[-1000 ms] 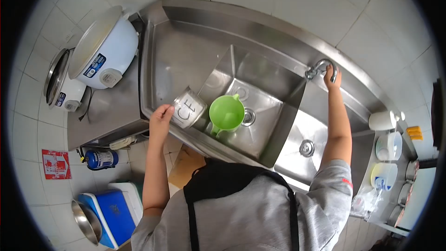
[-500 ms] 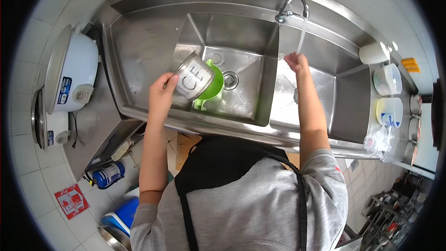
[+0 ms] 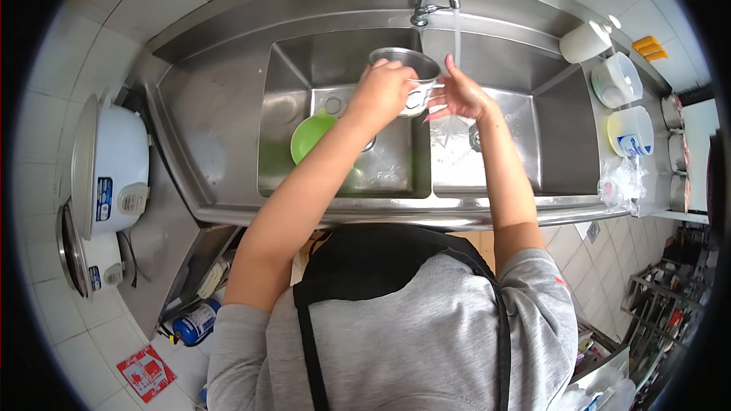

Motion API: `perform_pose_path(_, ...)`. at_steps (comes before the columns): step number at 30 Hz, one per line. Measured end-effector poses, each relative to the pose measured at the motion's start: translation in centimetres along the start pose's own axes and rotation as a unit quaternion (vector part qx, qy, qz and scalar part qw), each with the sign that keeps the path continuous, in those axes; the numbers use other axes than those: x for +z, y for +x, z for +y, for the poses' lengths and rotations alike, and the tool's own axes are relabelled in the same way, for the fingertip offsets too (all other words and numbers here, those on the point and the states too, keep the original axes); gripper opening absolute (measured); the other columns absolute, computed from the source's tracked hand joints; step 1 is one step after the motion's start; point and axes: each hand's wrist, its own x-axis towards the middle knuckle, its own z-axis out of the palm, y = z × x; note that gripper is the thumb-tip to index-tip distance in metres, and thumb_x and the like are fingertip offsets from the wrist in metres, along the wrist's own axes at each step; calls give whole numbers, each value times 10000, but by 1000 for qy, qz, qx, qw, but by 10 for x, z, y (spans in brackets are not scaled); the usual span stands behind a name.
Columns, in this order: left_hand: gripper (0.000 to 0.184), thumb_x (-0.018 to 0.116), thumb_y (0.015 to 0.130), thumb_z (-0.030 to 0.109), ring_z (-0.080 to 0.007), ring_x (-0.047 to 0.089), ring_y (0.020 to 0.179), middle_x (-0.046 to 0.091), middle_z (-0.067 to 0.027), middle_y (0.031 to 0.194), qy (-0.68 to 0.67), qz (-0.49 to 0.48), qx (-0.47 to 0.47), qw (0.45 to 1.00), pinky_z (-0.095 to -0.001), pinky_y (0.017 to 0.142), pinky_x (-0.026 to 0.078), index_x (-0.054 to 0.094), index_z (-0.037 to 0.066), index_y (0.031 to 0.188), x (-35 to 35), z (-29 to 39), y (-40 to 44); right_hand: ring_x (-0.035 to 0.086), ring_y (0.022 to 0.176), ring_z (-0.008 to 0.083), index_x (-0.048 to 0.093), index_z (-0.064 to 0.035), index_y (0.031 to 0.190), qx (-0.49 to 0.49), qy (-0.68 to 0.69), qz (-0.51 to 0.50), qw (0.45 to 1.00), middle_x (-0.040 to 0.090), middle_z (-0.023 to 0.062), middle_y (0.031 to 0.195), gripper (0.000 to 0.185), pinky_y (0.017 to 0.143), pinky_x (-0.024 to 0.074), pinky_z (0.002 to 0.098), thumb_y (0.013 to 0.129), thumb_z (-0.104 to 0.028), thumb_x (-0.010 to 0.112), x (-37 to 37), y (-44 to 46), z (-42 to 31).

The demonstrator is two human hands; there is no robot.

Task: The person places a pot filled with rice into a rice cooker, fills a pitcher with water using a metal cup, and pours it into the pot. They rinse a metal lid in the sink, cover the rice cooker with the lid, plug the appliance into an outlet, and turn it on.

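My left hand (image 3: pixel 381 93) grips the rim of a metal can (image 3: pixel 420 93) with a white label, held upright above the divider between the two sink basins. Just right of the can is my right hand (image 3: pixel 463 94), its fingers spread and the fingertips near the can's side; whether they touch it I cannot tell. Water runs from the curved faucet (image 3: pixel 435 9) down behind my right hand into the right basin (image 3: pixel 518 137). A green bowl (image 3: pixel 308 137) sits in the left basin (image 3: pixel 392 171), partly covered by my left forearm.
Rice cookers (image 3: pixel 122 167) stand on the left counter. Along the right side are a white container (image 3: pixel 585 42), clear tubs (image 3: pixel 617 80) and a plastic bag (image 3: pixel 620 183). A raised metal edge (image 3: pixel 457 213) runs along the sink's front. A blue extinguisher (image 3: pixel 195 323) is at lower left.
My left hand has carried the can rightward from beside the green bowl to the divider. My right hand has let go of the faucet and come down beside the can. Water now runs.
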Motion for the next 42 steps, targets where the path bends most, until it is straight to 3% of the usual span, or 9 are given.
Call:
perform_pose_path(2, 93, 581, 751, 134, -259, 506, 811, 548, -83, 740, 31, 14, 62, 997, -383, 775, 390, 625, 66, 795, 17, 7, 11, 575, 915, 355, 340, 3, 1223, -38, 106, -61, 992, 547, 234, 1006, 787, 699, 497, 537, 765, -625, 461, 13, -9, 5)
perform_pose_path(7, 371, 652, 713, 204, -290, 343, 1152, 425, -99, 1177, 86, -3, 54, 995, -453, 989, 224, 559, 111, 1061, 25, 22, 13, 517, 958, 400, 337, -65, 1198, -208, 190, 164, 945, 342, 252, 1171, 608, 695, 519, 526, 737, -370, 589, -28, 1, 17)
perform_pose_path(13, 308, 648, 721, 202, -299, 358, 1129, 439, -119, 1142, -36, -5, -20, 999, -432, 960, 282, 579, 88, 999, -4, 4, -32, 368, 1117, 423, 276, -109, 1244, -222, 98, 346, 906, 310, 202, 1225, 727, 732, 518, 501, 686, -351, 674, -57, 3, 13)
perform_pose_path(16, 266, 621, 754, 190, -291, 397, 1101, 469, -113, 1117, -43, -8, -89, 995, -385, 925, 329, 582, 83, 995, -31, -7, -70, 372, 1121, 398, 75, -94, 1332, -212, 106, 343, 909, 255, 200, 1296, 937, 690, 530, 488, 670, -285, 710, -52, -2, 9)
perform_pose_path(22, 195, 581, 788, 163, -254, 462, 1033, 531, -82, 1027, -51, -42, -200, 977, -328, 867, 377, 594, 71, 960, -75, -32, -148, 420, 1076, 377, 373, -75, 1177, -247, 181, 306, 901, 321, 232, 1176, 617, 769, 517, 489, 688, -267, 696, -58, 2, 7)
perform_pose_path(32, 168, 566, 790, 131, -273, 490, 958, 545, -100, 978, -35, 11, -195, 980, -343, 840, 388, 594, 40, 928, -77, -23, -147, 386, 1113, 391, 378, -14, 1134, -222, 325, 239, 888, 326, 242, 1199, 600, 809, 481, 535, 680, -228, 707, -57, 2, 14)
perform_pose_path(35, 161, 561, 797, 122, -264, 507, 963, 550, -105, 983, -47, -21, -170, 984, -328, 842, 389, 592, 33, 928, -63, -15, -145, 385, 1106, 395, 370, -77, 1155, -182, 420, 193, 868, 330, 222, 1215, 600, 819, 458, 553, 706, -320, 685, -76, 11, 24)
perform_pose_path(38, 160, 558, 794, 110, -264, 505, 968, 552, -108, 981, -58, -45, -160, 984, -326, 842, 388, 591, 30, 929, -54, -8, -141, 348, 1079, 474, 328, -68, 1208, -103, 520, 276, 801, 300, 224, 1227, 655, 776, 481, 550, 722, -386, 631, -86, 16, 19)
perform_pose_path(42, 159, 550, 798, 122, -275, 492, 959, 542, -114, 982, -61, -61, -152, 985, -345, 844, 379, 594, 31, 920, -51, -3, -134, 376, 1024, 422, 285, -27, 1247, -161, 579, 187, 777, 237, 280, 1188, 804, 700, 533, 484, 686, -538, 552, -171, 15, 15)
